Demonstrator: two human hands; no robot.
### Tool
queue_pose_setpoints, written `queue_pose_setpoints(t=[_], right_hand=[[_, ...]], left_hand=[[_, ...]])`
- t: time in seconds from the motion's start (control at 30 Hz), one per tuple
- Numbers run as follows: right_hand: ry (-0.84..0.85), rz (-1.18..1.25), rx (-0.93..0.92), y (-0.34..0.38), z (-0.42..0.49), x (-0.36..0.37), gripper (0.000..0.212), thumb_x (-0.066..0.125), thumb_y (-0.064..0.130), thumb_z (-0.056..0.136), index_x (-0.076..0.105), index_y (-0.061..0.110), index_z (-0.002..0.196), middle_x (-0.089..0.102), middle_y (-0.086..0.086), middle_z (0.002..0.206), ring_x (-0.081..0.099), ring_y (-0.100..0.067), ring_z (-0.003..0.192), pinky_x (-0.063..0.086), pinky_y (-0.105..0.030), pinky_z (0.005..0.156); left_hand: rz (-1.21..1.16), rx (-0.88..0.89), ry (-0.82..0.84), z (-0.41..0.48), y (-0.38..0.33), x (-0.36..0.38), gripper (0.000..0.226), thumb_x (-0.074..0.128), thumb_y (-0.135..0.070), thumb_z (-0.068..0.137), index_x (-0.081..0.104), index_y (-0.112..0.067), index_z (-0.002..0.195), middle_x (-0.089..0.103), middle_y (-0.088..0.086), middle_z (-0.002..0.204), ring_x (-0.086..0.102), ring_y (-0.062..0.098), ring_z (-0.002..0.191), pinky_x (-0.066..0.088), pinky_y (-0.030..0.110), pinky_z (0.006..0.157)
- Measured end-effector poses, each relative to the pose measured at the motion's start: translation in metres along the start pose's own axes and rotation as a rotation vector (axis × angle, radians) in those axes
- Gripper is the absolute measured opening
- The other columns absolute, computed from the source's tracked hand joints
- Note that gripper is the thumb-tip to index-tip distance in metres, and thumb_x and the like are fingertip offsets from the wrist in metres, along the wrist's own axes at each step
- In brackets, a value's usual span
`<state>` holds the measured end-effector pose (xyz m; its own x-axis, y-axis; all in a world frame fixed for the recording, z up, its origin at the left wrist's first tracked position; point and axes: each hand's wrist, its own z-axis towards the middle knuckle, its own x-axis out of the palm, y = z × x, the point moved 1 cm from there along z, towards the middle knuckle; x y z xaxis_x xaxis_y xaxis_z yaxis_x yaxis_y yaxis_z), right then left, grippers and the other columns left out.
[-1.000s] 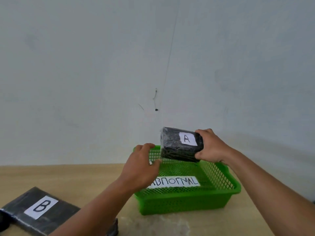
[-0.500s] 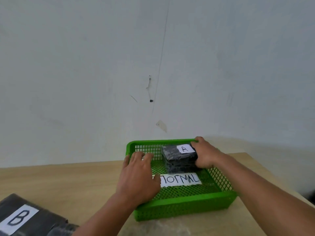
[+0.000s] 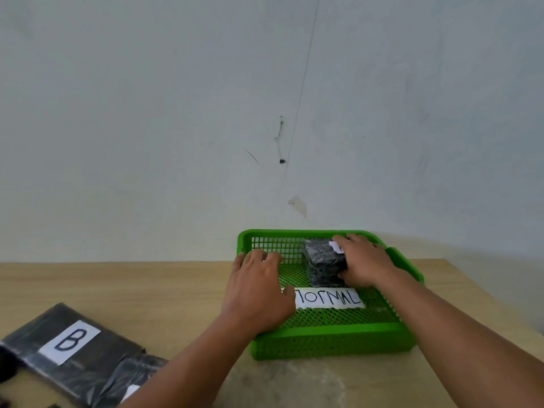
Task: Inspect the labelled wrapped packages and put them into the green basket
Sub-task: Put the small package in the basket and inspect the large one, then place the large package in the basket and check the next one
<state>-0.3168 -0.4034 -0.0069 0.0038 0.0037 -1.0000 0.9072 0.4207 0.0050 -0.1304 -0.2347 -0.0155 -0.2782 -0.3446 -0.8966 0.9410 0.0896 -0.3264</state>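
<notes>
A green mesh basket (image 3: 329, 337) stands on the wooden table, with a white paper label (image 3: 329, 298) on its floor. Inside it, at the back, sits a small black wrapped package (image 3: 322, 262) whose white label is mostly covered. My right hand (image 3: 363, 260) rests on the package's right side and top, fingers wrapped over it. My left hand (image 3: 259, 290) lies flat over the basket's left wall, fingers spread, holding nothing. A larger flat black package marked "B" (image 3: 69, 344) lies on the table at lower left.
Another dark wrapped package (image 3: 129, 378) with a white label corner lies under my left forearm, beside the "B" package. A pale wall rises right behind the basket. The table's right edge runs close to the basket's right side.
The package has gone from held in the air above the basket down onto the basket floor. My right hand now covers most of its label. My left hand slid onto the basket's left wall.
</notes>
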Motion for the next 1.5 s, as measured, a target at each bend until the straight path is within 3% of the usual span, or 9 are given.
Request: queue_pose_setpoints(t=[0.13, 0.27, 0.43, 0.63, 0.87, 1.0, 1.13, 1.33, 1.5], right_hand=[[-0.065, 0.215, 0.071, -0.005, -0.005, -0.003, 0.115, 0.093, 0.032, 0.070, 0.024, 0.019, 0.161, 0.047, -0.010, 0.156, 0.047, -0.033, 0.141, 0.043, -0.048, 0.115], [-0.034, 0.167, 0.060, -0.009, -0.014, -0.007, 0.130, 0.095, 0.034, 0.067, 0.011, 0.018, 0.166, 0.029, -0.011, 0.169, 0.030, -0.033, 0.154, 0.031, -0.048, 0.125], [-0.224, 0.431, -0.109, 0.044, -0.061, -0.043, 0.067, 0.079, 0.022, 0.090, 0.050, 0.025, 0.150, 0.048, -0.009, 0.156, 0.050, -0.032, 0.139, 0.039, -0.044, 0.117], [-0.280, 0.897, -0.404, 0.134, -0.134, -0.052, 0.023, 0.077, 0.006, 0.091, 0.075, 0.023, 0.106, 0.078, 0.007, 0.101, 0.074, -0.006, 0.095, 0.058, -0.019, 0.088], [-0.070, 0.927, -0.518, 0.208, -0.178, -0.007, 0.028, 0.080, 0.016, 0.090, 0.071, 0.030, 0.113, 0.074, 0.007, 0.105, 0.071, -0.003, 0.098, 0.061, -0.027, 0.090], [0.056, 0.660, -0.463, 0.224, -0.194, 0.020, 0.083, 0.085, 0.054, 0.079, 0.046, 0.034, 0.150, 0.052, 0.009, 0.144, 0.053, -0.009, 0.133, 0.047, -0.035, 0.113], [0.152, 0.573, -0.392, 0.229, -0.202, 0.042, 0.122, 0.092, 0.060, 0.065, 0.026, 0.026, 0.162, 0.039, 0.000, 0.156, 0.044, -0.018, 0.144, 0.039, -0.037, 0.121], [0.058, 0.818, -0.330, 0.220, -0.216, 0.060, 0.089, 0.099, 0.022, 0.063, 0.053, 0.021, 0.139, 0.067, 0.005, 0.124, 0.069, -0.002, 0.104, 0.058, -0.022, 0.092], [0.056, 1.135, -0.357, 0.201, -0.240, 0.051, 0.087, 0.098, 0.007, 0.066, 0.054, 0.030, 0.138, 0.064, 0.010, 0.131, 0.071, -0.013, 0.112, 0.061, -0.036, 0.096]], left_hand=[[-0.271, -0.022, -0.117, -0.004, 0.000, -0.009, 0.044, 0.064, -0.034, 0.093, 0.059, -0.022, 0.135, 0.057, 0.000, 0.135, 0.056, 0.014, 0.119, 0.043, 0.030, 0.111], [-0.557, -0.081, -0.346, -0.012, 0.004, -0.022, 0.024, 0.065, -0.020, 0.095, 0.068, -0.021, 0.119, 0.067, -0.004, 0.122, 0.062, 0.006, 0.102, 0.053, 0.022, 0.093], [-0.905, -0.113, -0.475, -0.021, 0.011, -0.049, 0.023, 0.064, -0.011, 0.096, 0.066, -0.021, 0.117, 0.069, -0.006, 0.106, 0.065, 0.005, 0.100, 0.053, 0.021, 0.090], [-0.779, -0.199, -0.422, -0.057, 0.066, -0.088, 0.020, 0.067, -0.012, 0.092, 0.070, -0.024, 0.107, 0.073, -0.004, 0.097, 0.068, 0.008, 0.089, 0.057, 0.025, 0.081], [-0.684, -0.385, -0.351, -0.130, 0.130, -0.105, 0.017, 0.066, -0.015, 0.094, 0.068, -0.026, 0.108, 0.072, -0.005, 0.096, 0.068, 0.010, 0.083, 0.054, 0.024, 0.064], [-0.612, -0.427, -0.297, -0.157, 0.143, -0.099, 0.018, 0.067, -0.017, 0.095, 0.066, -0.026, 0.110, 0.069, -0.006, 0.099, 0.066, 0.008, 0.090, 0.050, 0.019, 0.066], [-0.506, -0.412, -0.217, -0.175, 0.142, -0.091, 0.028, 0.067, -0.021, 0.093, 0.066, -0.025, 0.121, 0.067, -0.006, 0.106, 0.064, 0.008, 0.096, 0.051, 0.023, 0.081], [-0.348, -0.357, -0.162, -0.196, 0.121, -0.086, 0.051, 0.062, -0.038, 0.097, 0.052, -0.023, 0.144, 0.058, 0.005, 0.139, 0.055, 0.022, 0.129, 0.048, 0.035, 0.105], [-0.661, -0.406, -0.064, -0.209, 0.098, -0.083, 0.027, 0.059, -0.042, 0.101, 0.056, -0.028, 0.123, 0.065, -0.002, 0.122, 0.063, 0.019, 0.110, 0.051, 0.036, 0.096]])
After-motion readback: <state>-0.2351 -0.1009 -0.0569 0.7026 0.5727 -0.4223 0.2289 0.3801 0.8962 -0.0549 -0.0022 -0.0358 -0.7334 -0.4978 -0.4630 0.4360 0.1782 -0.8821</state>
